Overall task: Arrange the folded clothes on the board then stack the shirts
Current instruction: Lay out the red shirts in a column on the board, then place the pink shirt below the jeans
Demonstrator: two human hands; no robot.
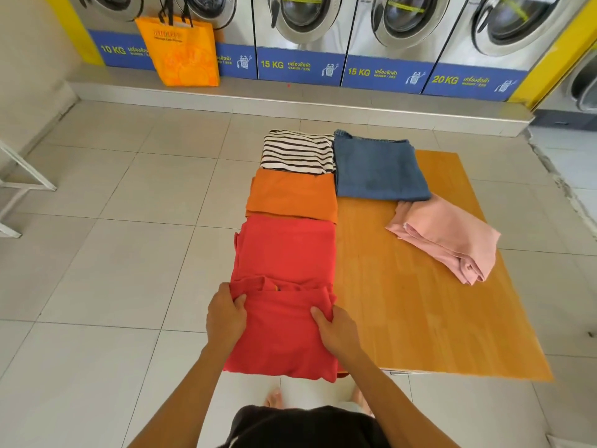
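A: What do we see on the wooden board (420, 302)?

B: We see folded clothes. Down the left side there is a row of four: a striped shirt (297, 151) at the far end, then an orange shirt (292, 195), then a red shirt (286, 250), and the near red shirt (281, 337) closest to us. Each one touches the next.

A: And on the right?

B: Folded blue jeans (378, 169) lie at the far end, just beside the striped shirt. A pink folded cloth (449, 237) lies tilted, and its far corner touches the jeans. The near right part of the board is bare wood.

A: What are our hands doing?

B: Both hands are on the near red shirt. The left hand (226, 315) pinches the shirt's left edge, with the thumb on top and the fingers tucked under. The right hand (336, 328) grips the shirt's right side the same way, thumb pressed on the cloth.

A: What is around the board?

B: The board lies on a pale tiled floor (113, 253). Behind it is a row of washing machines (300, 27), and an orange bag (182, 53) hangs in front of them.
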